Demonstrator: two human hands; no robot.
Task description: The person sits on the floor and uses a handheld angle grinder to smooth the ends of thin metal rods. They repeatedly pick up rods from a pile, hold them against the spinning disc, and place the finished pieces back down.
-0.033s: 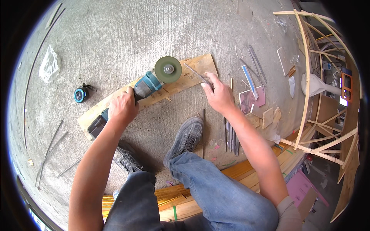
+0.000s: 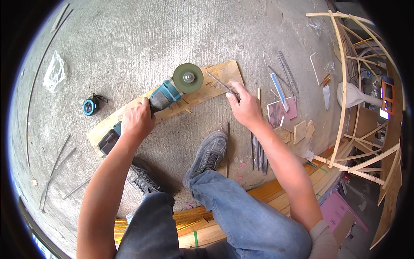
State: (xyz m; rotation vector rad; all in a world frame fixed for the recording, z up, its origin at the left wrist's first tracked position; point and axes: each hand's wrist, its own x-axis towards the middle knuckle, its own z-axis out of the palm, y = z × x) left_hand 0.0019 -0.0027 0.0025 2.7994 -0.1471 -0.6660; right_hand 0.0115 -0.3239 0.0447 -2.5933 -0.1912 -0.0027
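My left hand (image 2: 137,120) is closed round the body of a teal and black cordless angle grinder (image 2: 160,97). Its green cutting disc (image 2: 183,73) faces up, beside the far part of a wooden board (image 2: 220,82) that lies slanted on the floor. Between the thumb and fingers of my right hand (image 2: 246,105) is a thin metal rod (image 2: 217,80). The rod's free end points up and left toward the disc, a small gap apart from it. My palm hides the rod's other end.
A teal tape measure (image 2: 89,106) and a plastic bag (image 2: 55,72) lie at left. Several metal rods (image 2: 260,157), a blue-and-white strip (image 2: 279,91) and pink sheet pieces (image 2: 290,108) are at right. Beyond them stands a curved wooden frame (image 2: 340,86). Planks (image 2: 207,231) lie beneath my legs.
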